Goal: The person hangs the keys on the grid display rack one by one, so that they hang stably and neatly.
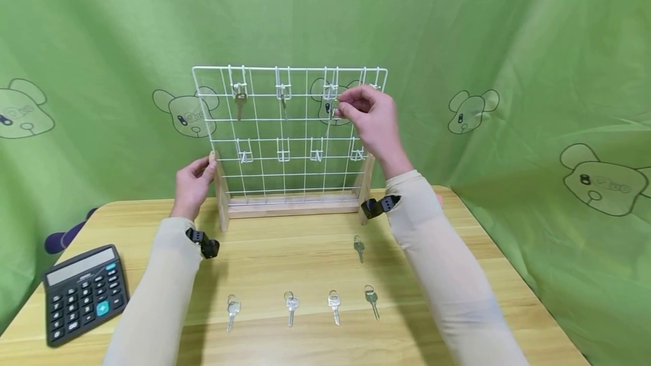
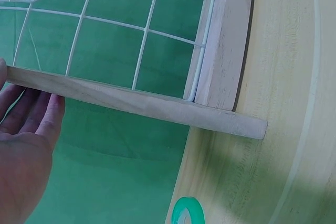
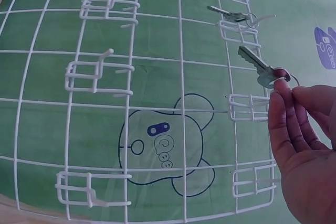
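Observation:
My right hand pinches a key by its ring end, at the top row of a white wire grid rack. In the right wrist view the key is beside a wire hook, apart from its tip. My left hand holds the upper end of the rack's left wooden upright, with the thumb on one side and fingers on the other. Two keys hang on the top-row hooks to the left: one key and a second key.
Several ringed keys lie on the wooden table, including one key near the rack and another key in front. A black calculator lies at left. Green cloth hangs behind. Lower-row hooks hold no keys.

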The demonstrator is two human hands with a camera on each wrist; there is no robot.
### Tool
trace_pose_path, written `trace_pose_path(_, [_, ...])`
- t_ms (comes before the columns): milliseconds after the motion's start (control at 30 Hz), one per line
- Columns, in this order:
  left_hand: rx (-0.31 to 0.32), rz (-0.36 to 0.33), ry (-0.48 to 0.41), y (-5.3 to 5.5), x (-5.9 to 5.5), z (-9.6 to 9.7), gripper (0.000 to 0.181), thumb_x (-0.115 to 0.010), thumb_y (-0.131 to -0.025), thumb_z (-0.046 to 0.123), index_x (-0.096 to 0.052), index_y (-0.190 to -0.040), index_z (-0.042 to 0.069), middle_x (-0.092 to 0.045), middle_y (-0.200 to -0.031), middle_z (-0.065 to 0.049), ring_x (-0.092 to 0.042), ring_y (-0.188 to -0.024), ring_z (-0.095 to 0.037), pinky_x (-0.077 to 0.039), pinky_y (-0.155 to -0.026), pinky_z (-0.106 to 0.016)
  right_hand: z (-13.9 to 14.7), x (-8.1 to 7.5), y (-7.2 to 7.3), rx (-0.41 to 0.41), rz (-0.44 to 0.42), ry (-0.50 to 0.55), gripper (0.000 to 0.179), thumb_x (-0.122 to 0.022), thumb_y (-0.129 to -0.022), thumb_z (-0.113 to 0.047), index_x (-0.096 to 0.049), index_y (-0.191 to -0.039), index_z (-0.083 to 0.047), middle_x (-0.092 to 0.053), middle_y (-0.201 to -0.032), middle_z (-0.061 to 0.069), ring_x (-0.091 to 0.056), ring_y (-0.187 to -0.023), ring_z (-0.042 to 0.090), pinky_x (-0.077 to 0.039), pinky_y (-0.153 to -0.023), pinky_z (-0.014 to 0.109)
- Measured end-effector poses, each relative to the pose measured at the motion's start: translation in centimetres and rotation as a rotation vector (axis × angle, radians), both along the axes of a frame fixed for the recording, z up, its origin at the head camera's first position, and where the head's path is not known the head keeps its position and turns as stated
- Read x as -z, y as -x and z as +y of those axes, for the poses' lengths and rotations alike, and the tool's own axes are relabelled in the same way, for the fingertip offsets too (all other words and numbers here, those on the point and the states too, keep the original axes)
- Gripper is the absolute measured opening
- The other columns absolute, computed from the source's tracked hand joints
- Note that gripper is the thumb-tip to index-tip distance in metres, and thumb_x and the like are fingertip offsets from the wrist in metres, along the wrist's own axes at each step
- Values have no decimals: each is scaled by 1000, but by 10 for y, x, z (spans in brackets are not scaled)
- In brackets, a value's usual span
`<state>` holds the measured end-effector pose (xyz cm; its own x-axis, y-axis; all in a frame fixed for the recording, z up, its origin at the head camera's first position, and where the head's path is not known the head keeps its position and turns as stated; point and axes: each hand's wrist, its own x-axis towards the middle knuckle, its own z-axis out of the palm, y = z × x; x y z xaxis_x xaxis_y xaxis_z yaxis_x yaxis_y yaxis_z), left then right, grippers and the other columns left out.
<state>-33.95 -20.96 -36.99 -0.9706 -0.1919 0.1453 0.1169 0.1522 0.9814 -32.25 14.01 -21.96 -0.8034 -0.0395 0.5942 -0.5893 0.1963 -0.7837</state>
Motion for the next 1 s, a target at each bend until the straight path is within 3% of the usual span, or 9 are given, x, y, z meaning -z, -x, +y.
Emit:
trace_pose_path(167, [-5,6,5,1,0,0,49,-55,-102,26,-45,-144,3,-50,-142,-18,-51,-127,-28,-44,-106,-31,-2,-5,3,23,-16,10,11,-65,-91,5,-67,-103,4,-66,-97,16,-66,-85,24,-58,-81,29])
trace_pose_path(467, [2,-5,9,-2,0,0,50,-55,-101,29,-45,-144,5,-50,-142,-17,-50,-128,-28,-42,-107,-32,-10,-7,9,59,9,153,14,-66,-89,8,-66,-103,5,-66,-97,17,-66,-85,24,-58,-83,30])
trace_pose_path(700, [3,0,5,0,2,0,49,-54,-102,27,-45,-144,4,-50,-142,-18,-50,-127,-28,-42,-107,-32,-14,-5,15,127,10,145,13,-65,-90,9,-67,-102,5,-67,-95,16,-66,-83,23,-58,-80,28])
trace_pose_path(1000, [4,2,7,0,2,0,50,-55,-102,27,-44,-144,3,-50,-142,-18,-50,-127,-29,-42,-107,-32,-13,0,18,135,0,120,14,-65,-90,8,-66,-104,5,-67,-95,17,-66,-83,22,-58,-79,28])
